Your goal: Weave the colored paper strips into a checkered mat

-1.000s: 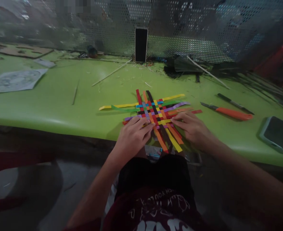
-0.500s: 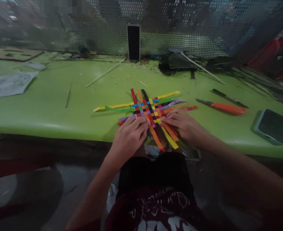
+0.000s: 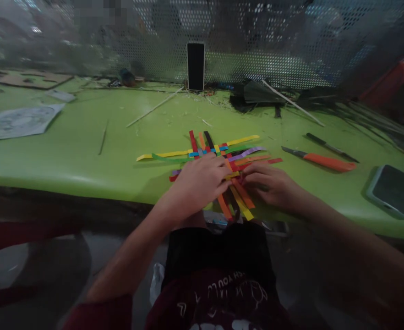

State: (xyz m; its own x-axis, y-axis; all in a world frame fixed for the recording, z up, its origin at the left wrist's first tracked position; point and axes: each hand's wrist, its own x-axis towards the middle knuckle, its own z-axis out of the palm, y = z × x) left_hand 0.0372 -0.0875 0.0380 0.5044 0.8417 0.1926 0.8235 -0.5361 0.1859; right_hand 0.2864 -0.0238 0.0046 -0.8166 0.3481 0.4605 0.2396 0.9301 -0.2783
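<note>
A woven mat of coloured paper strips [image 3: 222,151] lies on the green table [image 3: 85,156] near its front edge, with loose strip ends sticking out on every side. My left hand [image 3: 202,181] lies flat across the middle of the weave, fingers stretched out to the right, and hides much of it. My right hand [image 3: 272,185] rests on the weave's right side. Its fingers point left and its fingertips touch the orange and red strips. Neither hand lifts anything that I can see.
An orange-handled knife [image 3: 322,160] and a thin black tool [image 3: 329,146] lie to the right, with a phone [image 3: 394,190] face up beyond them. Another phone [image 3: 195,66] stands against the mesh wall. A printed sheet [image 3: 19,121] lies far left, and thin sticks [image 3: 154,107] are scattered about.
My left hand has slid right and forward onto the middle of the weave, covering it. My right hand has stayed at the right side, shifted slightly.
</note>
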